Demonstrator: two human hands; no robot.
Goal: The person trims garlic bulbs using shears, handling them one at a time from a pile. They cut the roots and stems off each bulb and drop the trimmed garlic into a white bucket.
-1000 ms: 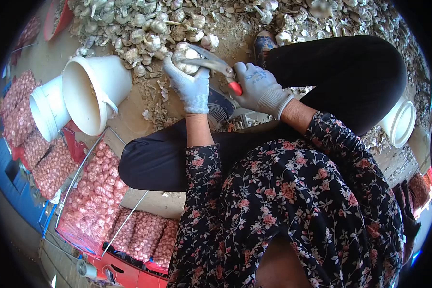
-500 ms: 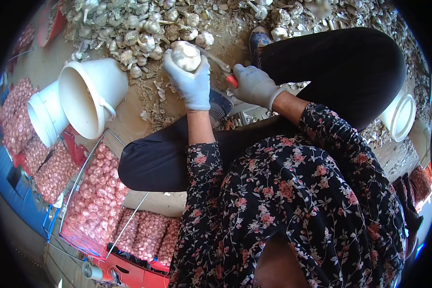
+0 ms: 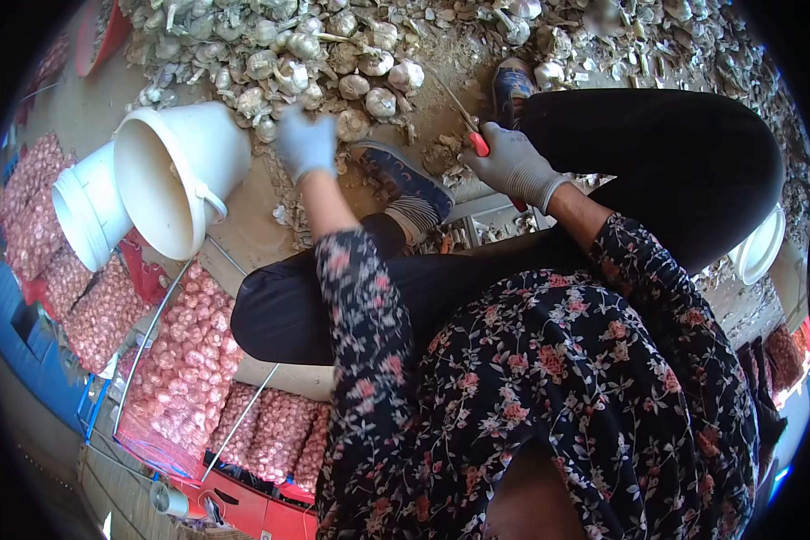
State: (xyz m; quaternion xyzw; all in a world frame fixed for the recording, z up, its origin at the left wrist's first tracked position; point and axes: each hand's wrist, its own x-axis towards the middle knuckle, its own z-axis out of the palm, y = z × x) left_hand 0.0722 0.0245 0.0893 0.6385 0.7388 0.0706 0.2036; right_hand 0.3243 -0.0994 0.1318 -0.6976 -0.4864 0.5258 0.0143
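Note:
My left hand [image 3: 304, 142], in a pale glove, is blurred by motion at the near edge of the garlic pile [image 3: 288, 54]; whether its fingers hold anything is hidden. A garlic bulb [image 3: 353, 125] lies just right of it on the ground. My right hand [image 3: 511, 162], also gloved, is closed around the red handle of the shears [image 3: 468, 119], whose blades point up toward the pile. Both hands are apart, with my striped shoe [image 3: 403, 180] between them.
Two white buckets [image 3: 184, 148] [image 3: 88, 211] lie tilted at the left. Net sacks of garlic [image 3: 184, 360] stand at the lower left. Another white bucket [image 3: 760, 247] is at the right, behind my knee. Dry peelings cover the ground near my feet.
The large garlic bulb is no longer in my left hand, which has moved left and slightly down to the pile's edge. My right hand with the shears has moved a little right.

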